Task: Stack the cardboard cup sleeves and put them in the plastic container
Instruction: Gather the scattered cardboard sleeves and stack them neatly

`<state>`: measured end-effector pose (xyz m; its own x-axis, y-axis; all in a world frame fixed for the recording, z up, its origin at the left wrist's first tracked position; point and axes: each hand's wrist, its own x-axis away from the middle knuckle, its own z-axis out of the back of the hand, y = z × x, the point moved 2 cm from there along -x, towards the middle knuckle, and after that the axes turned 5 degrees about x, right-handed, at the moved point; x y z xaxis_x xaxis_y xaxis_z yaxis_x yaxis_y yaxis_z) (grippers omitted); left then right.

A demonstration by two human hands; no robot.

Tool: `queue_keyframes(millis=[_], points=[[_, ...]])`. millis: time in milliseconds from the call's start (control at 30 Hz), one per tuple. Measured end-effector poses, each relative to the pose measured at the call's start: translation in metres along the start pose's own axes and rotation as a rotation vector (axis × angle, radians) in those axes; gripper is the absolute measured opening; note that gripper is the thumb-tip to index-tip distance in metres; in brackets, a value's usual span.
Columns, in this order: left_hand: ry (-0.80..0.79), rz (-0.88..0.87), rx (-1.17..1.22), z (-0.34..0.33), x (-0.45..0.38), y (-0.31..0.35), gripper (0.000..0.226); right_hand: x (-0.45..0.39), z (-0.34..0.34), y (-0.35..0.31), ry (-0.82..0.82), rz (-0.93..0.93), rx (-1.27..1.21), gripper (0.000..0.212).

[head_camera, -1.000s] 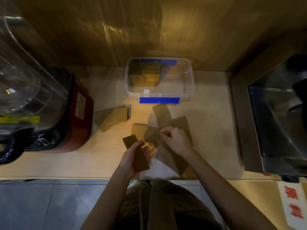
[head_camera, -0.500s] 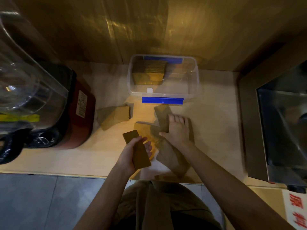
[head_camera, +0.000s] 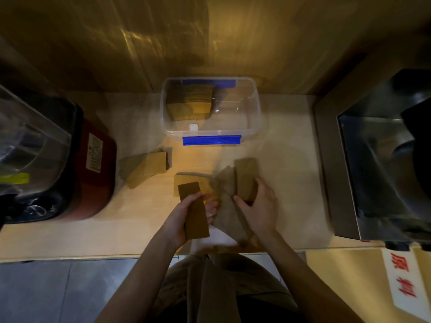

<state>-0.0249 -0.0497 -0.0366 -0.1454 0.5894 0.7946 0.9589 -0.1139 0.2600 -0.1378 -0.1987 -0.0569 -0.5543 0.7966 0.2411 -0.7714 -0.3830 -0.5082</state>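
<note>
At nine o'clock of the counter (head_camera: 291, 145) sits a red-and-black appliance (head_camera: 93, 173) under a clear plastic cover (head_camera: 30, 136). Just right of it, at about ten o'clock from the hands, a small pile of loose sleeves (head_camera: 149, 167) lies flat on the wood. At twelve o'clock the clear plastic container (head_camera: 256, 106) with blue clips stands open against the wall, and a stack of sleeves (head_camera: 190, 102) fills its left half; its right half holds nothing I can make out. The left hand (head_camera: 184, 217) has thumb and fingers clamped round a held stack of sleeves (head_camera: 193, 210), raised above the counter. Under and between the hands, more scattered sleeves (head_camera: 224, 183) overlap one another. The right hand (head_camera: 261, 208), which half a second ago lay flat and spread on that pile, now has its fingers curled about one sleeve (head_camera: 246, 178), tilting it up off the heap. At three o'clock is a steel sink (head_camera: 384, 164).
</note>
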Motion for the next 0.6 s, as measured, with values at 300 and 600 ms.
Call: queue_keyframes(millis=[300, 600], points=[[-0.021, 0.021, -0.028, -0.006, 0.005, -0.011, 0.031, -0.004, -0.013, 0.013, -0.111, -0.041, 0.212, 0.070], [0.020, -0.022, -0.011, -0.005, 0.007, -0.011, 0.028, -0.007, 0.000, 0.007, -0.056, -0.072, 0.059, 0.068]])
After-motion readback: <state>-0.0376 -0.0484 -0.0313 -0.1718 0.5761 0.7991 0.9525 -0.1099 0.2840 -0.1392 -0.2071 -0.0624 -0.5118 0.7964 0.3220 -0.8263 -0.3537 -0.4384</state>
